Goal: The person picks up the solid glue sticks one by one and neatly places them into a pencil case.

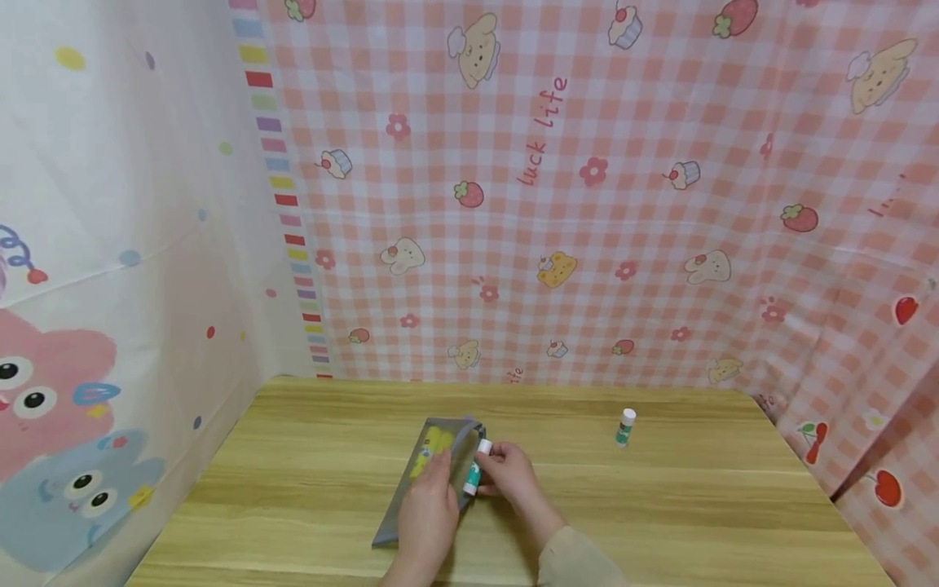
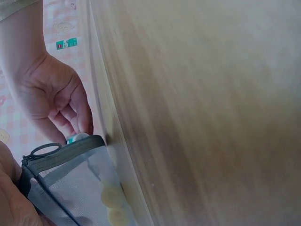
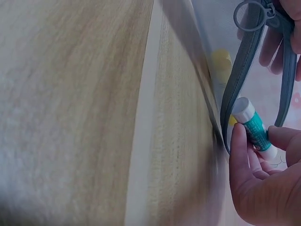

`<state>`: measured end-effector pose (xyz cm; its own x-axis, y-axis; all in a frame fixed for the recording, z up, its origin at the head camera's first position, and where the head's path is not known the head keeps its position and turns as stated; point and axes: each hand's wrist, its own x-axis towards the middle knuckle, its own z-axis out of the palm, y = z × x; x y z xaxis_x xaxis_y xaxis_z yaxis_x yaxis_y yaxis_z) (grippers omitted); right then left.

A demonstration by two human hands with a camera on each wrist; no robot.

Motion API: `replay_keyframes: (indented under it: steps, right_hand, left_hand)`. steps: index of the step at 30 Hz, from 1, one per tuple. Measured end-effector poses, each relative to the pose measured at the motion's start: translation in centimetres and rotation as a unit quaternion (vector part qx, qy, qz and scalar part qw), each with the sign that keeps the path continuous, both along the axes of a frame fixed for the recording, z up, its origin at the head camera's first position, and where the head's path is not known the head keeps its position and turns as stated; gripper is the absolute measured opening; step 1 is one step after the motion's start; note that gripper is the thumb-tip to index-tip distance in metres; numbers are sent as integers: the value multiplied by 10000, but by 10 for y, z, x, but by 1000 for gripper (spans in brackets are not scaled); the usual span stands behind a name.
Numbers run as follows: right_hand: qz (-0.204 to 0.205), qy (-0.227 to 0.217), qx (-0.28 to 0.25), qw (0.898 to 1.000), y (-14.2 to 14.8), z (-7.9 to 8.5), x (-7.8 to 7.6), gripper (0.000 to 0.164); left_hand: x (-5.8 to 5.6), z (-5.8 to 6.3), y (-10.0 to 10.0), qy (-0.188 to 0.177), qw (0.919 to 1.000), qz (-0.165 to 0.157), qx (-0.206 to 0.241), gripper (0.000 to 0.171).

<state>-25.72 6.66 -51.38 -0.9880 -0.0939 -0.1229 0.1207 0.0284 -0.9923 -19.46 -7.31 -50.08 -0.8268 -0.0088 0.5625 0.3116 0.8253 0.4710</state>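
Observation:
A grey mesh zip pouch lies slanted on the table, its zipper side spread open toward the right. My left hand grips the pouch near its mouth, with fingers showing behind the mesh in the right wrist view. Yellow items show through the mesh. My right hand pinches a glue stick with a white cap and green label between thumb and fingers. That stick is tilted at the pouch's mouth, beside the zipper edge. A ring-shaped zipper pull hangs at the mouth's end.
A second glue stick stands upright on the wooden table, to the right of my hands. Behind the table hangs a pink checked curtain, and a white cartoon-print cloth hangs at the left.

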Motion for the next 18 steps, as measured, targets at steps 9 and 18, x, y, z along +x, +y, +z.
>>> replay_keyframes:
  steps: [9,18]
  right_hand:
    - [-91,-86,82,9999,-3,-2,-1,22]
    - [92,-32,210,9997,-1,-1,3,34]
  left_hand:
    - [1,1,1,-43,10000,-3,19,39]
    - [-1,0,1,-33,10000,-46,34,41]
